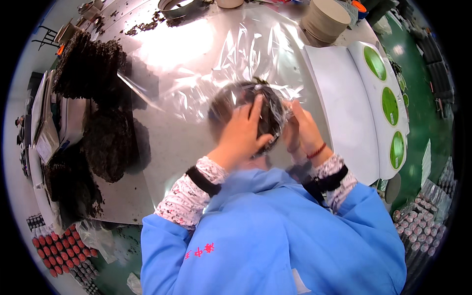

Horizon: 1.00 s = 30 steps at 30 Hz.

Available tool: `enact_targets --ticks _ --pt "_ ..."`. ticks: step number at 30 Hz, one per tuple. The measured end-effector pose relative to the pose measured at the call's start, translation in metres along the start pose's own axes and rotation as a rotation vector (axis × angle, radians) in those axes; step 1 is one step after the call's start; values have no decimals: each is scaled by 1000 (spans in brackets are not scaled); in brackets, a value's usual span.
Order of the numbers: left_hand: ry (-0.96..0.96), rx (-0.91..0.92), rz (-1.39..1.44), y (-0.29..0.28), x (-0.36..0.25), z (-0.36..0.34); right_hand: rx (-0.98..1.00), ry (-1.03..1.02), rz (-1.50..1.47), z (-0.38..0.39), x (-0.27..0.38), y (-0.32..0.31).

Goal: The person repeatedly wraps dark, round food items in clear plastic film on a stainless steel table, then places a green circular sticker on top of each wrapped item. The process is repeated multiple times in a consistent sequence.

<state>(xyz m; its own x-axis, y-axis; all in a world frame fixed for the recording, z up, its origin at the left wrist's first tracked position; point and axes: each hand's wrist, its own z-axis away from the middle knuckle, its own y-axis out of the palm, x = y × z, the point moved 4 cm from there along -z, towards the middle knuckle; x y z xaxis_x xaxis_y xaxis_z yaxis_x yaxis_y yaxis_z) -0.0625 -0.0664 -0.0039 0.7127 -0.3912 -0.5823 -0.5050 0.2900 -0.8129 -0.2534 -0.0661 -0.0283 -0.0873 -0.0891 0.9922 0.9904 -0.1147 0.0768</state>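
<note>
Here, seen from the head camera:

- Left hand [244, 132]: lies flat on top of the dark disc [248, 115], fingers spread and pointing away from the body, pressing the clear film [231, 54] down over it; the palm covers the disc's near half.
- Right hand [303, 129]: just right of the disc, fingers curled round its right edge and pinching the film there; a red band sits at the wrist.
- Disc: round, dark, wrapped in film, directly under the left hand and against the right fingertips, on the steel table [167, 147].
- Film: spreads beyond both hands, crinkled and glaring.
- Dark heaps [101, 118]: loose leafy material, well to the left of the left hand.
- White sheets [344, 108]: just right of the right hand; beyond them, a white strip with green ovals [390, 105].
- Paper stack [325, 18]: round sheets, far beyond the right hand.
</note>
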Motion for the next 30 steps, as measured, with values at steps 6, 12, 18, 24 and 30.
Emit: enact_targets --ticks 6,12,18,24,30 --pt "-119 179 -9 -2 4 -23 304 96 -108 -71 40 31" --pt "316 -154 -339 37 20 -20 286 -717 1202 29 78 80" --pt "631 27 -225 10 -34 40 263 -745 1277 23 28 61" --pt "108 71 495 -20 74 112 304 -720 1369 19 23 64" --pt "179 99 1023 -61 54 -5 303 -711 1365 18 25 59"
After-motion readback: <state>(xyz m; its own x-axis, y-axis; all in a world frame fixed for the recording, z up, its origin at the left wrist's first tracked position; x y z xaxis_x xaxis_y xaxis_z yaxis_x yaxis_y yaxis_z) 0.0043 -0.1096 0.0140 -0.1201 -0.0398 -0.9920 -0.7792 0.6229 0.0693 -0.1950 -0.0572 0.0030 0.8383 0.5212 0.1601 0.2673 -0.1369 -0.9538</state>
